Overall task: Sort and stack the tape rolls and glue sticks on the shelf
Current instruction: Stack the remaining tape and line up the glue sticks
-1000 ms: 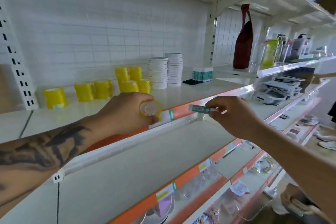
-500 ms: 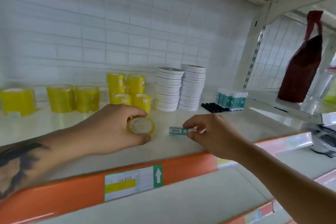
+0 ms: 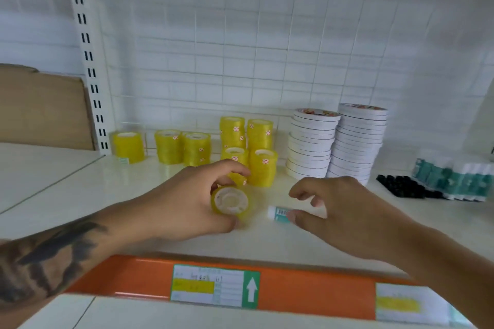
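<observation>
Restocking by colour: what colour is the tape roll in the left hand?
Yellow, with a whitish core, seen in the head view: tape roll in left hand.

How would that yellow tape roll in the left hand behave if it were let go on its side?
The yellow tape roll is round and held with its core facing the camera, so it would probably roll along the smooth shelf. It looks small and hollow, likely light. Its glossy surface may be slippery.

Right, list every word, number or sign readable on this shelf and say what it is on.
White up arrow on green: price label on the orange shelf edge; its handwriting is too blurred.
Barcode: glue stick in the right hand; digits unreadable.
Red marks: yellow tape rolls; unreadable.
Right price label: blurred.
</observation>
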### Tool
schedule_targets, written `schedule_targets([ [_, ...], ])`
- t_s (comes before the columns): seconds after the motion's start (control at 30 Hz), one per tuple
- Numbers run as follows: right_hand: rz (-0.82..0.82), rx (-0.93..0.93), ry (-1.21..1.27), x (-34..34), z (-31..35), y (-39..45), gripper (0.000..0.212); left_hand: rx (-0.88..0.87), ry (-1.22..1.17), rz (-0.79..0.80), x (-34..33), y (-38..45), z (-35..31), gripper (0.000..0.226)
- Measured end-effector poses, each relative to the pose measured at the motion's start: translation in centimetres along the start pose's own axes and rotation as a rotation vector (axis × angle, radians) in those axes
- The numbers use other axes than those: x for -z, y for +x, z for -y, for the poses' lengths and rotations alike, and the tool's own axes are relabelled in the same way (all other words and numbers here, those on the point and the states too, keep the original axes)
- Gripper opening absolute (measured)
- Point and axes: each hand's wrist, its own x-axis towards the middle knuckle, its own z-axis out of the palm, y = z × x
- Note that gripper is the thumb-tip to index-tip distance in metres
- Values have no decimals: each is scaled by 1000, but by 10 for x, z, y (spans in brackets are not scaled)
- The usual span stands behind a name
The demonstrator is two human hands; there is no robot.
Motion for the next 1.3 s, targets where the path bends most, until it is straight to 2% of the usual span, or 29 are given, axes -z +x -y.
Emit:
schedule_targets([
  [0.23, -52, 340, 142, -8, 35, 21, 45, 31, -203, -99, 16, -21, -11, 76],
  [0.43, -127, 410, 329, -18, 75, 35, 32, -31, -289, -93, 46, -44, -2, 75],
  [0.6, -147, 316, 455, -34, 112, 48, 20, -76, -339, -43, 70, -52, 26, 73],
  [0.7, -194, 236, 522, -42, 141, 60, 14, -67, -312, 67, 98, -54, 54, 83],
  [0.77, -259, 134, 533, -51, 158, 70, 13, -36, -164, 130, 119, -52, 76, 92],
  [0.87, -366, -20, 361, -62, 177, 98, 16, 100, 172, 134, 137, -52, 111, 100],
  [0.93, -417, -102, 234, -64, 186, 122, 20, 145, 481, 310, 138, -54, 133, 108],
  [0.97, -440, -139, 181, -65, 190, 134, 22, 142, 577, 402, 135, -56, 142, 105],
  [1.07, -476, -253, 75, -68, 195, 168, 26, 136, 514, 486, 127, -65, 161, 86],
  [1.3, -468, -383, -56, -82, 190, 204, 26, 110, 441, 452, 124, -66, 175, 82],
])
